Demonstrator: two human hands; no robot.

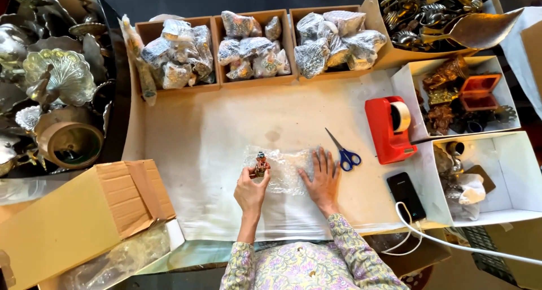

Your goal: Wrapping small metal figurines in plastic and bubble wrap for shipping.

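Two hands work mid-desk: left hand (251, 187) fingers pinch a small figurine (261, 164) upright on the bubble wrap (285, 168); right hand (322, 177), at 3 o'clock, lies flat, fingers spread, on it.

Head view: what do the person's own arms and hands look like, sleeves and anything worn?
Both arms wear long, loose sleeves of pale fabric with a small floral print in lilac, green and yellow. The left sleeve stops short on the forearm; the right sleeve reaches nearer the wrist. The left hand and right hand are bare: no gloves, rings or watch visible.
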